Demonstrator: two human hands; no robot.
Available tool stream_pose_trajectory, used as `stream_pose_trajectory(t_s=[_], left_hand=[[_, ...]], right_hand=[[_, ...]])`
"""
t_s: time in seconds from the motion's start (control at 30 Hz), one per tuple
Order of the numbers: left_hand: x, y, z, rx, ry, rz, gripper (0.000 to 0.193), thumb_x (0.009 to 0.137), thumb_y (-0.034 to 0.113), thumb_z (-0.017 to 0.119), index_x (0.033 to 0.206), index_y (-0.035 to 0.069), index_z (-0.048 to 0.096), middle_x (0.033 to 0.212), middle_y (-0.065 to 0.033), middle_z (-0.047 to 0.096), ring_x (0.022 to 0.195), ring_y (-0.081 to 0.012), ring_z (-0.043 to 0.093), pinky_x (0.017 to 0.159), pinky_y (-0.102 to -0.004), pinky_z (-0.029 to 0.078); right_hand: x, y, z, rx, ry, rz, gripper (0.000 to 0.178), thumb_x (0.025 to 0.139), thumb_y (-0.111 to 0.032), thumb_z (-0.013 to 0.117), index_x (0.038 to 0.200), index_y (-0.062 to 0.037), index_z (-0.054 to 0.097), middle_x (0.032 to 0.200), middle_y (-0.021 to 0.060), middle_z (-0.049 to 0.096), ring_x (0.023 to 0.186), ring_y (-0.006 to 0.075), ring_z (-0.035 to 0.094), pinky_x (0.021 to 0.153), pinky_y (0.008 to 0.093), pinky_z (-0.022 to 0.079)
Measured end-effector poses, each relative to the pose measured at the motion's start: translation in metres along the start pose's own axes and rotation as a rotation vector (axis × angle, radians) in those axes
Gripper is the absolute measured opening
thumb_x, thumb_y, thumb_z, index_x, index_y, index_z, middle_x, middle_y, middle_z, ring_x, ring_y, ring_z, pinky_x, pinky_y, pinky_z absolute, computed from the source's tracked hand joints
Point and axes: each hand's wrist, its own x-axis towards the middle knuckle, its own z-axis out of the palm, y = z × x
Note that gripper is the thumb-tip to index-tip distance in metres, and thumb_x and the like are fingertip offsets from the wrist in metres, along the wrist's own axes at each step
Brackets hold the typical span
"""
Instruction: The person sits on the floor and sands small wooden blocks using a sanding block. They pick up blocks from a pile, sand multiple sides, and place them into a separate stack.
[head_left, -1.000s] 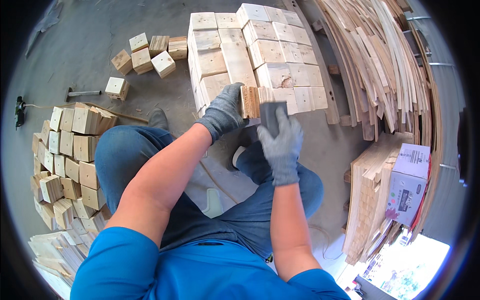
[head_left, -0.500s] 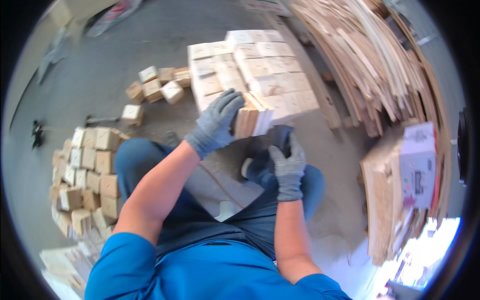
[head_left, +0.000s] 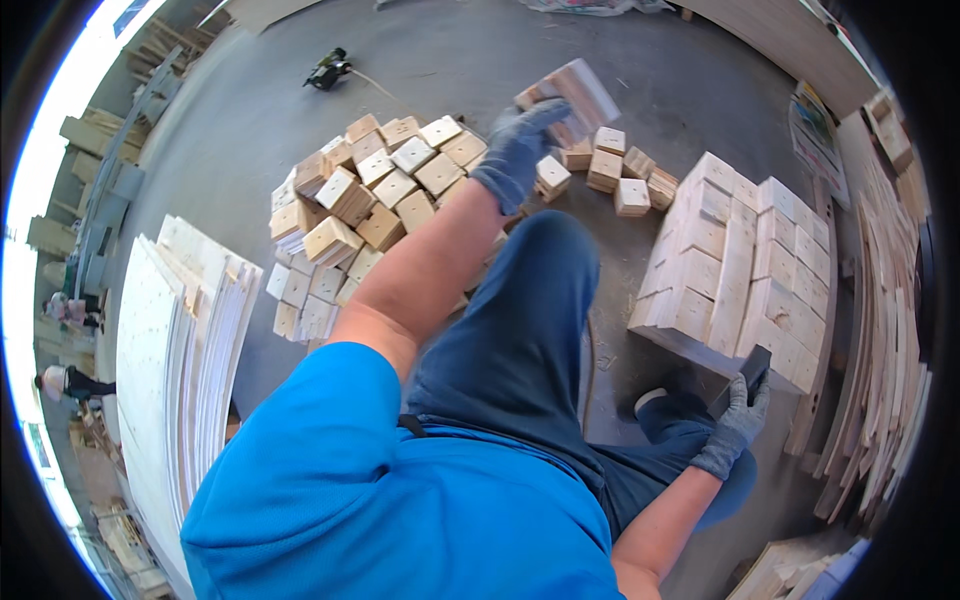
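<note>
My gloved left hand (head_left: 522,148) is closed on a wooden block (head_left: 578,100) made of layered boards, held up past my knee and slightly blurred. Close to that hand lies a heap of similar wooden blocks (head_left: 398,192), pale end faces upward. Low at the right, my gloved right hand (head_left: 738,428) grips a dark, flat-ended tool (head_left: 754,368) whose kind I cannot make out. This tool is beside the near end of a neat stack of wooden blocks (head_left: 735,265). Between heap and stack, several loose blocks (head_left: 606,168) sit on the floor.
Large pale boards (head_left: 165,350) lean in a pile on the left. Long wood strips (head_left: 875,330) are piled at the far right. A green and black power tool (head_left: 328,68) with a cord lies on the floor. Two people (head_left: 70,382) are in the left background.
My view has swung left. My left hand has carried the wooden block away from the neat stack, out past the loose blocks. My right hand still holds the dark tool.
</note>
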Motion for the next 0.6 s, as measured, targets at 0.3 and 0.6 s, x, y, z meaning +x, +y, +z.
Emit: stream_pose_trajectory(t_s=[0.3,0.6], left_hand=[[-0.089,0.073,-0.2,1.067,0.237,-0.046,0.079,0.064,0.03,0.099,0.131,0.002,0.068,0.12,-0.0105,0.076,0.107,-0.0247,0.072,0.099,-0.0368,0.058],[-0.067,0.089,-0.293,1.697,0.373,-0.085,0.081,0.056,0.041,0.099,0.119,0.0,0.069,0.115,-0.0223,0.075,0.108,-0.0373,0.073,0.097,-0.0431,0.059]], right_hand=[[0.002,-0.004,0.008,-0.073,-0.085,-0.019,0.065,0.098,-0.02,0.082,0.155,-0.001,0.058,0.15,0.0165,0.066,0.132,0.0265,0.063,0.116,0.0386,0.048],[0.003,0.0,0.017,-0.159,-0.122,-0.035,0.066,0.098,-0.019,0.081,0.156,0.0011,0.057,0.154,0.017,0.063,0.137,0.0271,0.061,0.117,0.038,0.047]])
